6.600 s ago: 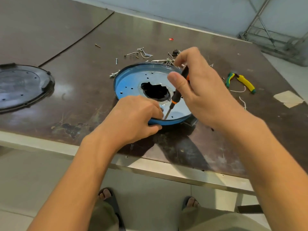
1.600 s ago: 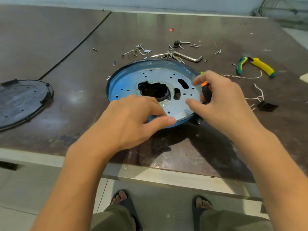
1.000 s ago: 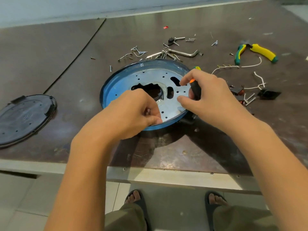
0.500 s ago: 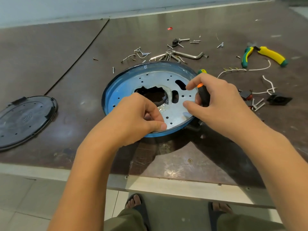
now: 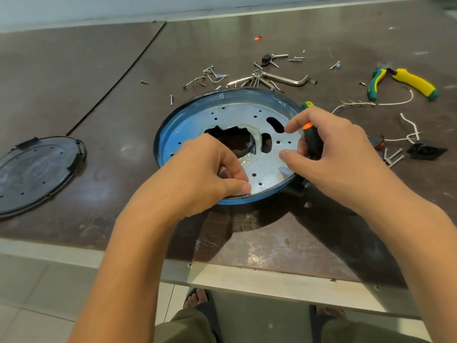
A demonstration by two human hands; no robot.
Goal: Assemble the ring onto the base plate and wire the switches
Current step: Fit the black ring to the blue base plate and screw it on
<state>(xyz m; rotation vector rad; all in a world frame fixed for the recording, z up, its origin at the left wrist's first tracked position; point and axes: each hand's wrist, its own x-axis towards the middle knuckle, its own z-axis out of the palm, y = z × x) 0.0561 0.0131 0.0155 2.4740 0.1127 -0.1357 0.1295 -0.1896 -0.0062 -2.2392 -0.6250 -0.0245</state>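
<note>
**Q:** Head view: where is the work?
**A:** Centre frame, the base plate (image 5: pixel 267 167) sits inside the blue ring (image 5: pixel 173 134).
**Q:** And the hands?
**A:** The left hand (image 5: pixel 205 174), fingers curled, pinches at the plate's near rim; what it pinches is too small to tell. The right hand (image 5: pixel 338 149) grips a screwdriver (image 5: pixel 312 142) over the right rim. A black switch (image 5: pixel 426 151) lies at the right edge.

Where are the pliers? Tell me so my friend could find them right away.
Start at the big blue-rimmed base plate, then look up and to the right, past the white wire. The pliers lie there: the only tool with two yellow-and-green handles.
</note>
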